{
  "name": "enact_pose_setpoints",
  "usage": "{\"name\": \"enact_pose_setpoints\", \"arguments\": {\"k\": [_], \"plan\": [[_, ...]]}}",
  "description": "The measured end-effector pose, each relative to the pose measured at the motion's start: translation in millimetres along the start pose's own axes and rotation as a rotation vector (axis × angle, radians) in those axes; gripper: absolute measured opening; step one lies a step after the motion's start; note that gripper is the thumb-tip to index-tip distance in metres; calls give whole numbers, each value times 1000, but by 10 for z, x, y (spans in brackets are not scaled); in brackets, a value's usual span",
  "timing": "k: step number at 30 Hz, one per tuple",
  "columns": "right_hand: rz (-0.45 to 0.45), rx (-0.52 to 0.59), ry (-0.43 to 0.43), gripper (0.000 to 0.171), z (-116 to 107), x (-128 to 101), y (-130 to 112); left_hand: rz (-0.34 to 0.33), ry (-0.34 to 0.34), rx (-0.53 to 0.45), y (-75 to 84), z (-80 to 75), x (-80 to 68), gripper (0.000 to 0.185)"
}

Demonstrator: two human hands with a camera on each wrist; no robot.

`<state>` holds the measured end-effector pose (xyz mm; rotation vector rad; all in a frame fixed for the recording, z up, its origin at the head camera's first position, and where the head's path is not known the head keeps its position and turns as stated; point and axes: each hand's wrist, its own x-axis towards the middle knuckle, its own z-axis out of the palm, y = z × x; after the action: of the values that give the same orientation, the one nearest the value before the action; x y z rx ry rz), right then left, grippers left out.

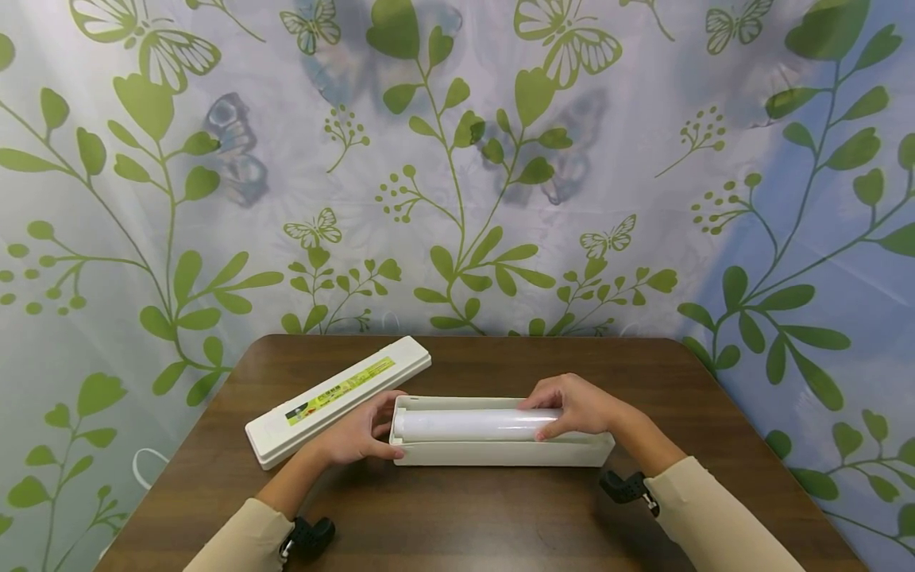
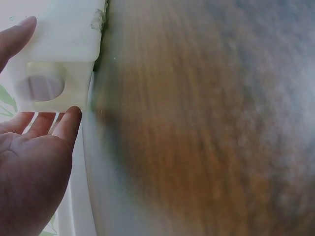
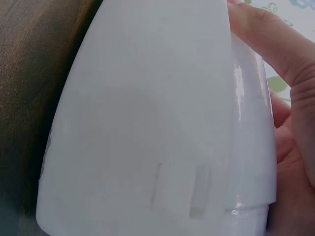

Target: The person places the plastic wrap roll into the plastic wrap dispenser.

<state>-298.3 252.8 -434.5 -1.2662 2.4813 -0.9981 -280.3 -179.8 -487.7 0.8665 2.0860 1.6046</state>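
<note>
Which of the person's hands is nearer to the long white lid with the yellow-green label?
Left. The left hand grips the open box's left end, just beside the lid; the right hand is farther off, holding the white roll toward the box's right end.

A brown wood-grain table [image 1: 479,516] bears a long white rectangular open-topped box [image 1: 500,454] and, toward ten o'clock, a flat white oblong lid [image 1: 338,402] with a yellow-green label [image 1: 341,390].

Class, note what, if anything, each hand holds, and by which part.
Left hand: the box, by its left end. Right hand: the roll, toward its right end.
</note>
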Motion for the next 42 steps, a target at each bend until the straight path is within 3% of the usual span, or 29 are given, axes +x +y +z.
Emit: {"name": "enact_pose_setpoints", "arguments": {"k": [8,17,28,42], "plan": [[81,-27,49,45,9,-14,-2,3,-6,-6,11,-4,3,87],[77,-43,103,42,44,-36,37,-1,-12,-1,-7,-12,2,87],[165,-40,112,39,59,-45,20,-10,-11,8,-1,-15,5,87],[174,-50,121,41,117,-73,54,-5,-13,14,-14,-17,10,87]]}}
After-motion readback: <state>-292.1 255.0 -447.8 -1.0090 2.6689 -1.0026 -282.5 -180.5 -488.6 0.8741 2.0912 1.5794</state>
